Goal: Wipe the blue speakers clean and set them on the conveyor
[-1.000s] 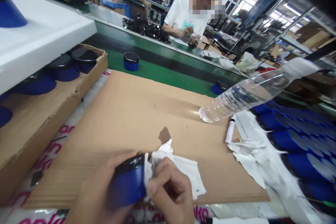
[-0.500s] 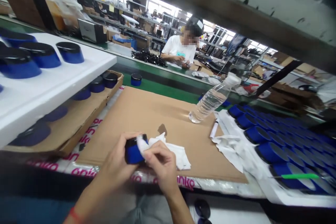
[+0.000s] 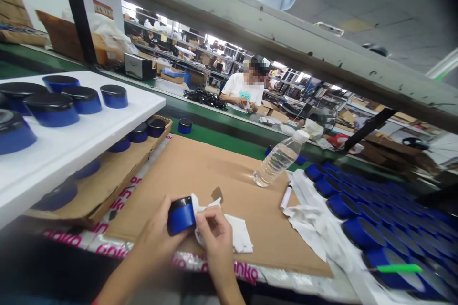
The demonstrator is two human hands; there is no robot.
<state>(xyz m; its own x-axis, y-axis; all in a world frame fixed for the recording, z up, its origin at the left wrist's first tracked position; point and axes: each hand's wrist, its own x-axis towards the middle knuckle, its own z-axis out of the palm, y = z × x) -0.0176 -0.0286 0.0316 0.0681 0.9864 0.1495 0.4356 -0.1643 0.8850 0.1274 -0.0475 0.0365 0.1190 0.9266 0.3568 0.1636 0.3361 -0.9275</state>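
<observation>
1 blue jar [image 3: 181, 215] gripped in left hand [image 3: 157, 243] above counter's near edge, right hand [image 3: 214, 233] pinching white cloth [image 3: 234, 232] against its side; wiping step, likely next turning jar to unwiped faces.

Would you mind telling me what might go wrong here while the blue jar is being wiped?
The small blue cylindrical jar with a black lid sits only in the left hand's fingertip grip near the bench edge, so it might slip off. The white cloth, pinched by the right hand, may snag. The clear plastic water bottle stands on the brown cardboard sheet and could tip.
</observation>
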